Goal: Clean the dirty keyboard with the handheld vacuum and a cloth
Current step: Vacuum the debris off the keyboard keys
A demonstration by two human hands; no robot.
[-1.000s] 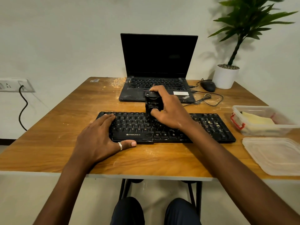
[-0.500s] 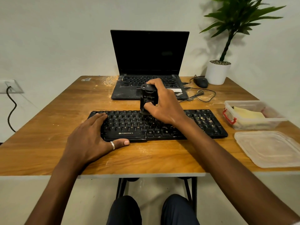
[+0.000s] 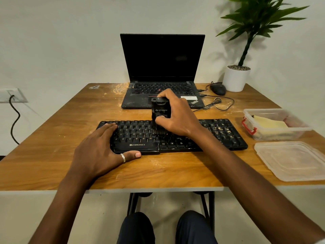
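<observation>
We're mid-vacuum: right grip (image 3: 177, 117) curled round handheld vacuum (image 3: 161, 110), brush on keyboard (image 3: 139, 133) centre on desk (image 3: 52, 155); left grip (image 3: 100, 148) flat, spread, steadying left end. Crumbs (image 3: 221, 128) sit on numpad; wiping not started, we judge.

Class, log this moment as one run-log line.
phase: vacuuming | right hand: grips handheld vacuum, brush on keyboard middle | left hand: flat on keyboard's left end | crumbs: right end

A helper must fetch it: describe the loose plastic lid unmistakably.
On the wooden table, look right of the black keyboard. The lid lies flat toward the near edge; unlike the tub behind it, it is shallow, with no red clip.
</observation>
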